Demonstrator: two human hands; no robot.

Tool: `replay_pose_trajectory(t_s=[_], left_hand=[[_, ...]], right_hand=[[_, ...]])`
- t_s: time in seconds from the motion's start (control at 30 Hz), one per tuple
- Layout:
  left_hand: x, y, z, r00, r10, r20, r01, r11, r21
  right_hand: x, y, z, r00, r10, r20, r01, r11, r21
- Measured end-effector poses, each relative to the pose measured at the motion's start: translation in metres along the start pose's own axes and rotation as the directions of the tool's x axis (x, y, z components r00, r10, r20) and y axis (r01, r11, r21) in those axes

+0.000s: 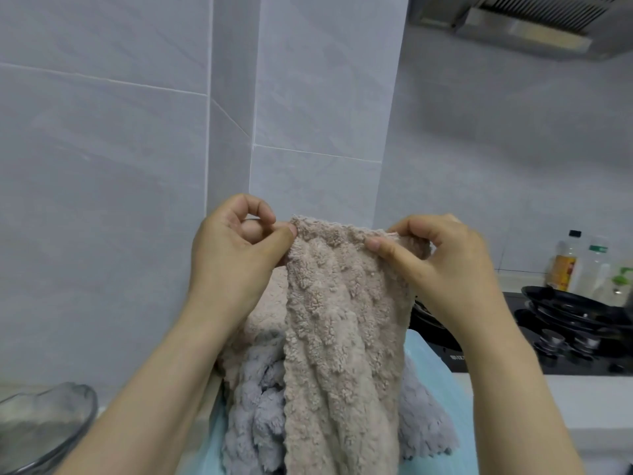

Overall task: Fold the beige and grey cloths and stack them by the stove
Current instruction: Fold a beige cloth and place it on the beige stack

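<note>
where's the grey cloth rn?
Head view, bottom centre: the grey cloth lies crumpled behind the held-up beige cloth, left of the stove.

I'm facing pale grey tiled walls (pixel 102 149) meeting in a corner; a steel range hood (pixel 524 29) is hanging upper right.

Left hand (pixel 236 258) and right hand (pixel 445 262), raised, pinch beige cloth (pixel 342 320).
</note>
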State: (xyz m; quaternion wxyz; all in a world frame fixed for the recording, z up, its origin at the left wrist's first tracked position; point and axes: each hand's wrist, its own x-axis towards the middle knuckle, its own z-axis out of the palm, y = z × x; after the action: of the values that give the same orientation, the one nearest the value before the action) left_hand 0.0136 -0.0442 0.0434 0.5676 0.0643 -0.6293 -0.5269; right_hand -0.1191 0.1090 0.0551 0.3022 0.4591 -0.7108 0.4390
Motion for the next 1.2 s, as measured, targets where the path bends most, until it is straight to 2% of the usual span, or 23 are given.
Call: replay_pose_trajectory(t_s=[0.1, 0.2, 0.37, 0.47, 0.8, 0.9, 1.0, 1.2], left_hand=[[-0.001, 0.001, 0.002, 1.0, 0.006, 0.02, -0.006, 1.0, -0.007], [-0.004, 0.002, 0.006, 0.997, 0.009, 0.082, -0.008, 1.0, -0.014], [-0.011, 0.003, 0.011, 0.982, 0.006, 0.187, -0.007, 1.0, 0.004], [-0.013, 0.004, 0.013, 0.977, 0.008, 0.211, -0.006, 1.0, -0.012], [-0.017, 0.007, 0.016, 0.974, 0.01, 0.227, -0.009, 1.0, -0.009], [-0.017, 0.006, 0.017, 0.965, -0.014, 0.263, 0.017, 1.0, -0.012], [-0.019, 0.004, 0.02, 0.941, -0.029, 0.336, 0.031, 1.0, 0.001], [-0.023, -0.004, 0.024, 0.889, -0.069, 0.453, 0.064, 0.998, 0.026]], right_hand=[[0.002, -0.003, 0.003, 0.998, -0.019, -0.062, 0.015, 0.998, -0.063], [0.001, -0.006, 0.003, 0.999, 0.036, -0.014, -0.037, 0.995, -0.088], [-0.001, -0.016, 0.002, 0.984, 0.053, 0.171, -0.091, 0.971, 0.223], [-0.001, -0.013, 0.004, 0.97, 0.031, 0.243, -0.115, 0.934, 0.339], [0.001, -0.004, 0.009, 0.961, 0.009, 0.275, -0.133, 0.89, 0.437], [0.001, -0.005, 0.008, 0.972, 0.006, 0.234, -0.112, 0.89, 0.443], [0.001, -0.006, 0.006, 0.993, 0.0, 0.118, -0.055, 0.887, 0.459], [0.003, -0.004, 0.002, 0.998, 0.007, -0.061, 0.017, 0.924, 0.382]])
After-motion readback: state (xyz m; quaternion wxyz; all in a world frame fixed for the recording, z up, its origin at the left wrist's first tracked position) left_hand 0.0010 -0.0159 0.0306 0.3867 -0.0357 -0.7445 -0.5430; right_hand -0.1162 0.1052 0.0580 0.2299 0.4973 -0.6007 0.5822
